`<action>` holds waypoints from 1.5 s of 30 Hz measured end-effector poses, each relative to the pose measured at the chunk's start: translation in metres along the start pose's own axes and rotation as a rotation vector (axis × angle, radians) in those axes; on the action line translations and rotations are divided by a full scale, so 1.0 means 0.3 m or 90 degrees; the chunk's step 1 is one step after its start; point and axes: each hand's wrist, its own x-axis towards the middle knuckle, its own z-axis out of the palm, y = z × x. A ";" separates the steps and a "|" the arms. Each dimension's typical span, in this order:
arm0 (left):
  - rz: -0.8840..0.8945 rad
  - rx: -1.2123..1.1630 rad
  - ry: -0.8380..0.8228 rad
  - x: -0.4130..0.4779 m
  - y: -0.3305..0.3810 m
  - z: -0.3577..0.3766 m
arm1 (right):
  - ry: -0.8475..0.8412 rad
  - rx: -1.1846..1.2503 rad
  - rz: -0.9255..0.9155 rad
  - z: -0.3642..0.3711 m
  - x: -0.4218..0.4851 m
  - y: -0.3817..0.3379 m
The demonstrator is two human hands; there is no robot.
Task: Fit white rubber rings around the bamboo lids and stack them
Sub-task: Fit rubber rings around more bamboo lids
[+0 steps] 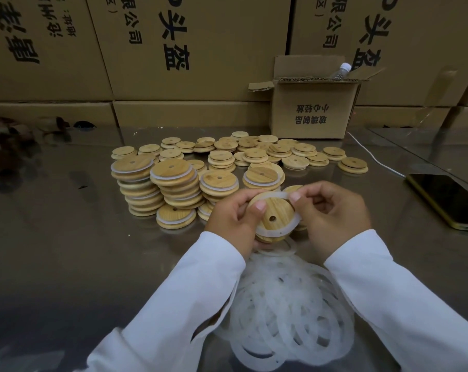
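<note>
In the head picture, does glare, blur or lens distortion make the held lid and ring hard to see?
Head view: the wide lens bows the cartons; the steel table mirrors them dully, without harsh glare; the held lid and its ring are sharp; the near ring pile looks soft, washed out.

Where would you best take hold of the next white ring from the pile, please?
Probably pinch the thin band of a topmost ring at the pile's far edge, coming from above. The rings lie flat and overlapped, so an outlying top one should lift free without dragging others. The left hand holds a bamboo lid; the right hand pinches that lid's ring.
</note>
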 end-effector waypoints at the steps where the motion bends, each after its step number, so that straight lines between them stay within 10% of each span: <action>1: 0.005 0.012 0.007 0.001 0.001 0.000 | 0.010 -0.015 -0.017 0.002 -0.003 -0.002; 9: 0.058 0.107 0.005 -0.002 0.004 -0.002 | 0.043 -0.099 -0.189 -0.001 -0.012 -0.002; 20: 0.047 0.029 0.023 0.005 0.005 -0.010 | -0.056 0.097 0.007 -0.008 0.010 -0.004; 45: -0.044 -0.265 0.071 0.022 -0.005 0.002 | 0.020 0.070 0.016 0.037 -0.031 0.008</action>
